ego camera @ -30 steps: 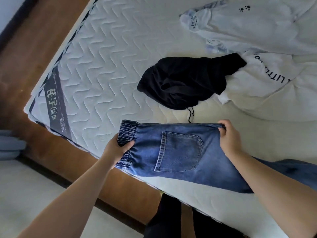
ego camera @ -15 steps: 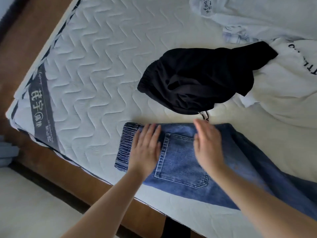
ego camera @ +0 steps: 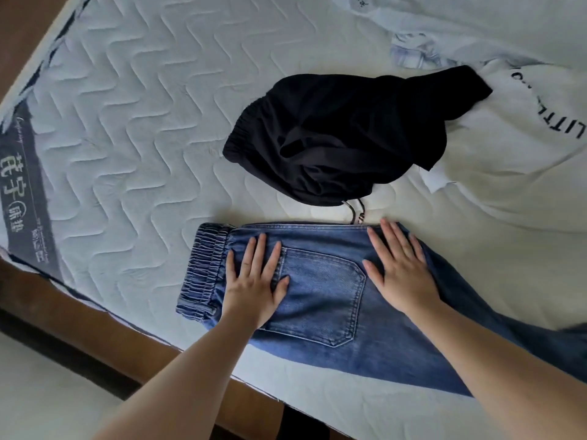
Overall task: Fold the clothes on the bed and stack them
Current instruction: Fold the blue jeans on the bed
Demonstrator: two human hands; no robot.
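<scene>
Blue jeans [ego camera: 324, 300] lie flat on the white quilted mattress [ego camera: 133, 122] near its front edge, elastic waistband to the left, legs running off to the right. My left hand [ego camera: 254, 281] rests palm down, fingers spread, on the jeans beside the back pocket. My right hand [ego camera: 400, 268] lies flat and open on the jeans to the right of that pocket. A crumpled black garment [ego camera: 343, 134] with a drawstring sits just behind the jeans. A white shirt with black lettering [ego camera: 514, 160] lies at the right, partly under the black one.
Another pale garment [ego camera: 476, 20] lies at the back right. The brown wooden bed frame [ego camera: 104, 325] runs along the mattress's front edge, with pale floor [ego camera: 41, 398] below it. A dark label [ego camera: 25, 192] marks the mattress's left end.
Both hands let go of the jeans' upper edge and laid flat on them. The jeans now lie spread on the mattress, and my view has moved closer.
</scene>
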